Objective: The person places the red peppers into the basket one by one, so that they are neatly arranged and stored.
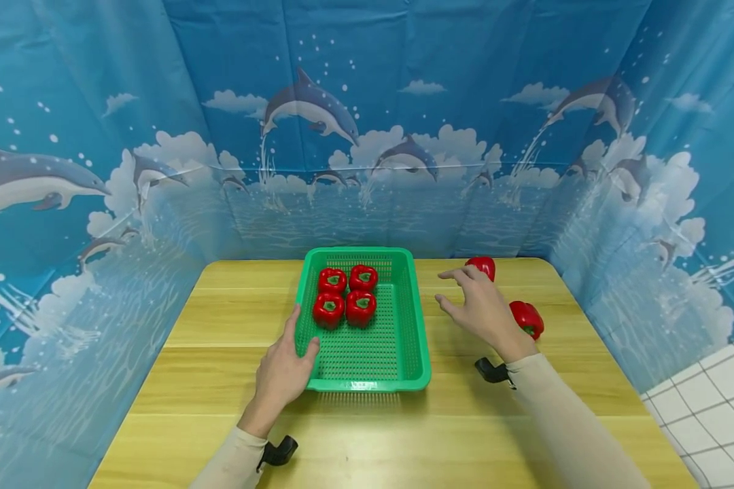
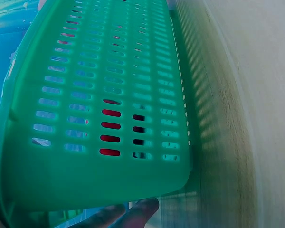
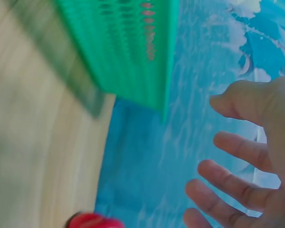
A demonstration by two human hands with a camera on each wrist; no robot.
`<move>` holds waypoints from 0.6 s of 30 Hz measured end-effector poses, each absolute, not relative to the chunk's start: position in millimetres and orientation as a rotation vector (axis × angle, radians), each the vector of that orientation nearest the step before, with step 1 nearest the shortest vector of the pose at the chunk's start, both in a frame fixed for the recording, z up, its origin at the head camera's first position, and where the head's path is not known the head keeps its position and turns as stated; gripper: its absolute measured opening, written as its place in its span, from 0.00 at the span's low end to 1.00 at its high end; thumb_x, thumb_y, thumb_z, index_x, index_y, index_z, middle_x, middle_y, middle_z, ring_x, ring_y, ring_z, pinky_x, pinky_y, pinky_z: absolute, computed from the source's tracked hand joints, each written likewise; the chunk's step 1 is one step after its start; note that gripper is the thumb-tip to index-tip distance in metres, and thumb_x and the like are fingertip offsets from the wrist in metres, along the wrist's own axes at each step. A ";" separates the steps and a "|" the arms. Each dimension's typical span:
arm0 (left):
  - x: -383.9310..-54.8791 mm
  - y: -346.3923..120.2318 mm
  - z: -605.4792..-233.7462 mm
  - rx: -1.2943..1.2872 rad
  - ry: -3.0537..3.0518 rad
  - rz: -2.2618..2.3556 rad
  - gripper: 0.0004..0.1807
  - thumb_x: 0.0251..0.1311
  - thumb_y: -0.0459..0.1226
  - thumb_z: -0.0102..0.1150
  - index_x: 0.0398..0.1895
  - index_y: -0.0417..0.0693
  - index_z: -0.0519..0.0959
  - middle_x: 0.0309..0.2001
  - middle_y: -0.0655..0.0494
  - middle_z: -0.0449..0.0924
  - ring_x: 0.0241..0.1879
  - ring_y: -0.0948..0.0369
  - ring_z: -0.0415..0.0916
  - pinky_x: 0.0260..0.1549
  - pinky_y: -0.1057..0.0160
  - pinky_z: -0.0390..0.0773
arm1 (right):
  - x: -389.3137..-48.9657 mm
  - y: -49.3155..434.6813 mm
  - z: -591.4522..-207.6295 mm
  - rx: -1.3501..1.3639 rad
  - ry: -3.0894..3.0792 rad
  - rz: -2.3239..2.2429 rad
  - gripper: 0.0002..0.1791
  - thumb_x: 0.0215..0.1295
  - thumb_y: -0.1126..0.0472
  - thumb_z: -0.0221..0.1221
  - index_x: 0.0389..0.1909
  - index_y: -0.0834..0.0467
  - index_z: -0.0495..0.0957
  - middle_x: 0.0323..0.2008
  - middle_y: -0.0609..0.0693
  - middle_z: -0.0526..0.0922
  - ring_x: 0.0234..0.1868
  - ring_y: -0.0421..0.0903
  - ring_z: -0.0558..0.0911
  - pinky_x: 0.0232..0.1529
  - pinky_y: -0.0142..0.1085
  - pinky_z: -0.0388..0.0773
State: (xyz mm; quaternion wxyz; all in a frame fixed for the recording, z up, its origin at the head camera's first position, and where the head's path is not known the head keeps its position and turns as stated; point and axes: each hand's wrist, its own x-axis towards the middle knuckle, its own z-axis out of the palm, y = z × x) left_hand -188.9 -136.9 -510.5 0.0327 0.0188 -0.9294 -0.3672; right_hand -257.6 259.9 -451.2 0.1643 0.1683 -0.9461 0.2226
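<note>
Wooden tabletop [image 1: 355, 441] widest on the near side of both hands, with black wrist mounts [image 1: 279, 451] and cream sleeves [image 1: 575, 428] reaching over it. Left hand [image 1: 284, 367] clamped on the left rim of a green basket [image 1: 422, 326], close to the near corner: thumb on the inner side, fingers along the outside. From that grip, room inside toward the near end and along the right wall; four red bell peppers [image 1: 357, 318] in a tight two-by-two block just ahead of the thumb. Right hand [image 1: 482, 309] over the wood beyond the right rim, fingers and thumb apart, a strip of tabletop between it and the basket. Just outside its wrist, a nearer loose pepper [image 1: 528, 319] lying tipped over; past the fingers, a farther loose pepper [image 1: 483, 266], partly hidden by them, near the back edge.

Only from the left wrist: outer face of the basket's near wall, red glimpsed through its slots, fingers round the corner. Only from the right wrist: all five digits spread, plus one loose pepper cut off below; cannot tell which.

Thin moulded plastic, round-ended slots; glossy lobed skins, green stems; banded plank grain. Rightward past the right sleeve, white grid squares [image 1: 722, 401]; farthest, creased blue curtain [image 1: 367, 204] printed with dolphins and clouds.
</note>
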 end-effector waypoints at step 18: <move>-190.0 -138.8 -513.4 0.046 -2.859 -1.152 0.47 0.86 0.54 0.60 0.99 0.64 0.49 0.81 0.33 0.79 0.15 0.60 0.58 0.16 0.61 0.60 | -230.5 339.5 -501.3 0.363 -2.569 0.583 0.31 0.68 0.58 0.80 0.69 0.62 0.86 0.66 0.71 0.83 0.65 0.74 0.81 0.63 0.75 0.80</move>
